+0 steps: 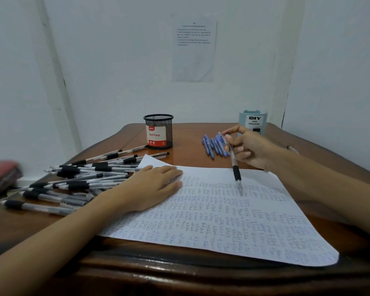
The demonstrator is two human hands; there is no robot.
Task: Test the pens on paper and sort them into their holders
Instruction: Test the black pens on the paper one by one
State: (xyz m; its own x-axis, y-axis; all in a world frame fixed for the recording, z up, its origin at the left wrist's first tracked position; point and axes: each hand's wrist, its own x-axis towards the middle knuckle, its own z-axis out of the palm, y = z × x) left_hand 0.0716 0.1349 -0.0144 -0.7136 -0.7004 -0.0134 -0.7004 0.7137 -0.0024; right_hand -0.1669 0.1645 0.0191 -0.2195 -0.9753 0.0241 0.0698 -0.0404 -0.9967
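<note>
The person sat at a brown wooden table (pixel 190 133) with a sheet of paper (pixel 222 221) in front of them, already covered in rows of small blue scribbles. Their left hand (pixel 150 186) lay flat on the sheet's left edge, fingers straight and close together, pressing it down and holding nothing.

The right hand (pixel 248 148) had one pen (pixel 235 167) — clear barrel, black rubber grip. It was pinched high up near its top end between thumb and forefinger, with the other fingers curled in underneath. The pen hung almost upright with its tip pointing down at the upper part of the sheet. I honestly couldn't tell whether the tip was touching the paper or just above it.

To the left of the sheet was a big messy pile of black-grip pens (pixel 79 178), lying every which way, a few running under the paper's far corner. Behind them stood a black mesh cup (pixel 158 131) with a red and white "Ball Pens" label. Over on the right a small bunch of blue pens (pixel 215 144) lay on the wood just beside the right hand, and behind that hand stood a pale blue holder (pixel 253 122) marked "Desk Organizer".

A printed notice (pixel 193 48) was stuck on the wall behind — too small to read. Something red and blurry (pixel 0 174) sat off the table's left side.
</note>
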